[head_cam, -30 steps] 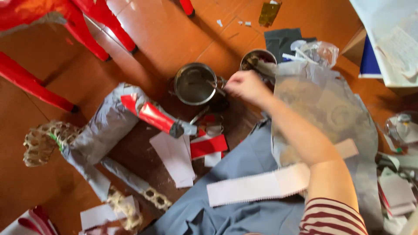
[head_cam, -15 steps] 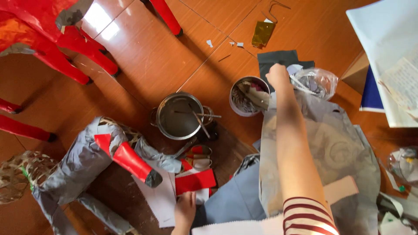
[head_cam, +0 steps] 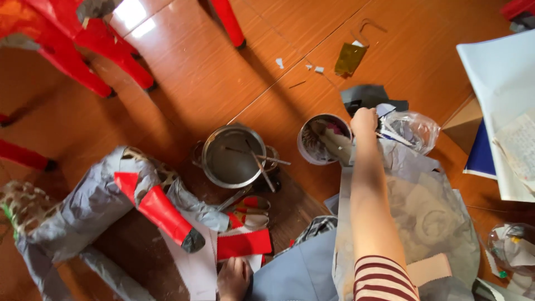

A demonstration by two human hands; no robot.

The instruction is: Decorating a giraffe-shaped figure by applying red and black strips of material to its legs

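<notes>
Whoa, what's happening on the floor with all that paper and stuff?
A person is sitting on the shiny wooden floor doing craft work. Their right hand reaches out to the rim of a small round white container stuffed with scraps. Their left hand rests low, right by a flat red paper strip. Beside it lies a grey paper-covered animal-like figure with red patches, and a round metal pot with sticks across it sits in the middle.

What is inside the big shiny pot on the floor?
Inside the steel pot lie a few thin sticks that poke out over its rim. The bottom looks dull grey and mostly bare; I cannot tell if any liquid is in it.
</notes>
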